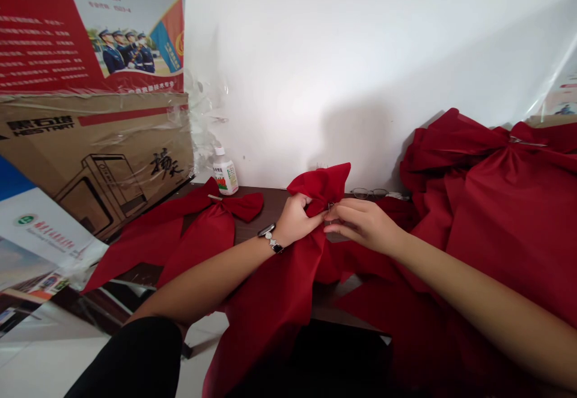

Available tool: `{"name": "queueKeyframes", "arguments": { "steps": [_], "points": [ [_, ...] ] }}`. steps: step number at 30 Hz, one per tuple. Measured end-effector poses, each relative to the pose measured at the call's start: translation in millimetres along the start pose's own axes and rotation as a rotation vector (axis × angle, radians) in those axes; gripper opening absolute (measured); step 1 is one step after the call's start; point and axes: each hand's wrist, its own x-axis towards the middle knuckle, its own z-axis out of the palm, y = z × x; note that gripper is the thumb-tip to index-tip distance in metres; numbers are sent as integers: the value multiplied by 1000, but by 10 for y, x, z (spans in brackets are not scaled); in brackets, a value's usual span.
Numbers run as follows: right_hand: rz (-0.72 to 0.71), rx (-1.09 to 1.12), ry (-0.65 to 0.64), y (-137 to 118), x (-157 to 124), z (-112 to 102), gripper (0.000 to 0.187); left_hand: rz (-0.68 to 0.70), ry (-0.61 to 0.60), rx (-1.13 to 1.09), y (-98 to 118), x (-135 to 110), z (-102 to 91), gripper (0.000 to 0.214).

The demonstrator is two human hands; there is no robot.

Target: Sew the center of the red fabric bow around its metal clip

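**Notes, head camera**

"Where were the hands?"

"Together, near the back edge of the counter. The left hand was clamped on a gathered bunch of red cloth. A silver-toned wristwatch sat on that wrist."

"And the right hand?"

"Its thumb and forefinger met at a small metal fastener in the bunch. I could not tell whether they actually pinched it."

"Where did the cloth go from there?"

"The top stood up in a crumpled peak against the wall. The rest fell from the hands and hung over the front edge of the counter."

"What lay to the left?"

"A red bow lay flat on the counter, well apart from the left hand, with a metal clip at its knot. Behind it stood a small plastic bottle with a white cap. Further along, a cardboard box and a red poster leaned at the left end."

"And to the right?"

"A large heap of red bows covered the right end of the counter, just beside the right hand. A pair of eyeglasses lay folded at the back edge, between the hands and the heap."
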Motion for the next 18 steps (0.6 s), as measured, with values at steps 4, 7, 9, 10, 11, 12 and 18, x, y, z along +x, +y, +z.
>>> {"name": "queueKeyframes", "arguments": {
  "steps": [4, 7, 9, 10, 11, 12, 18],
  "points": [
    [26, -32, 9, -8, 8, 11, 19, -1, 16, 35, -17, 1, 12, 25],
    [21, -86, 24, -17, 10, 31, 21, -14, 36, 54, -53, -4, 34, 20],
    [26, -122, 35, -24, 4, 51, 23, -28, 54, 73, -78, -12, 51, 23],
    [34, -144, 39, -29, 0, 62, 24, -32, 60, 83, -89, -17, 59, 26],
    [45, -167, 41, -34, -5, 73, 25, -32, 63, 87, -99, -23, 65, 29],
    [56, -188, 45, -39, -9, 82, 25, -29, 62, 84, -107, -28, 69, 31],
    [137, -152, 75, -67, 0, 88, 26, 8, 35, 40, -152, -41, 63, 40]
  ]
}}
